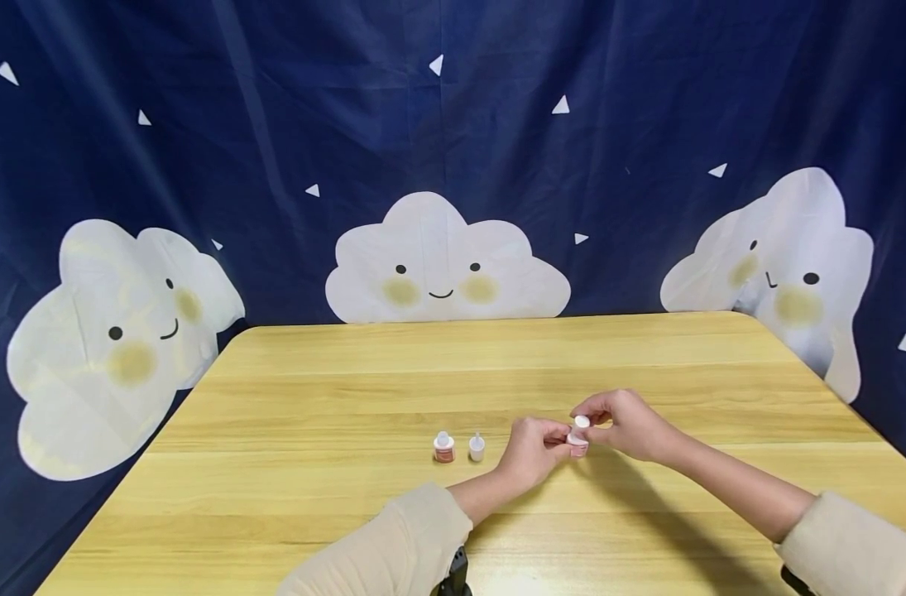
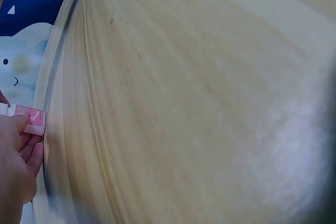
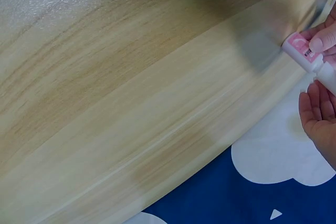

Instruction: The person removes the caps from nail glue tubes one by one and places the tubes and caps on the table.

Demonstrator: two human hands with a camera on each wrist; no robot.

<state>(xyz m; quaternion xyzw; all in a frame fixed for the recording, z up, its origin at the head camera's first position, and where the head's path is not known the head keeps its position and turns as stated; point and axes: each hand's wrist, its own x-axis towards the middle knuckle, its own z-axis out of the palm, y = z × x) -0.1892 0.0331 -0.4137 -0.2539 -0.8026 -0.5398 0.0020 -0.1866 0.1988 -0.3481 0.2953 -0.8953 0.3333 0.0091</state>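
My left hand (image 1: 529, 451) grips a small white bottle (image 1: 578, 451) with a pink label, held above the table. On its upper end is a white cap (image 1: 582, 422), which my right hand (image 1: 631, 426) pinches between thumb and fingers. The left wrist view catches the pink label (image 2: 30, 115) beside my left thumb. In the right wrist view the bottle (image 3: 300, 51) is tilted, and the cap (image 3: 326, 76) is partly cut off by the frame edge. Left of my hands, a second small bottle (image 1: 443, 452) with a red label stands upright beside a small white nozzle-tipped piece (image 1: 476, 449).
The light wooden table (image 1: 333, 389) reaches back to a dark blue curtain (image 1: 274, 99) with white clouds and triangles. A dark strap-like object (image 1: 456, 571) shows under the left sleeve.
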